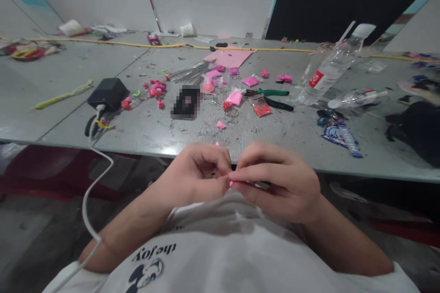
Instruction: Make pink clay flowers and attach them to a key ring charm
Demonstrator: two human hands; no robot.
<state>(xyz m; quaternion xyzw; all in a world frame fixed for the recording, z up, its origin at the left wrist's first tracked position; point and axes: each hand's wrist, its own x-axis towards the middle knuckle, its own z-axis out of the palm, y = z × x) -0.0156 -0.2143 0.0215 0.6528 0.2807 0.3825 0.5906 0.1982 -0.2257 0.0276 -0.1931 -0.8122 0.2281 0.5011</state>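
Observation:
In front of my chest, just off the table's near edge, a small piece of pink clay (pixel 231 184) shows between my fingertips. My right hand (pixel 280 181) pinches it between thumb and index finger. From the other side, my left hand (pixel 202 174) is curled with its thumb and index finger closed at the same piece. Most of the clay is hidden by the fingers. Beyond the hands on the table lies a pink lump (pixel 221 125), and a bit of pink (pixel 217 143) peeks out above my left fingers.
Clay packets (pixel 235 97), a red packet (pixel 263 109), green-handled pliers (pixel 275 93) and small pink flowers (pixel 157 88) lie mid-table. A black adapter (pixel 107 94) with a white cable (pixel 85 206) stands left. At right are an upright bottle (pixel 335 66), a lying bottle (pixel 359 98) and keychains (pixel 340 135).

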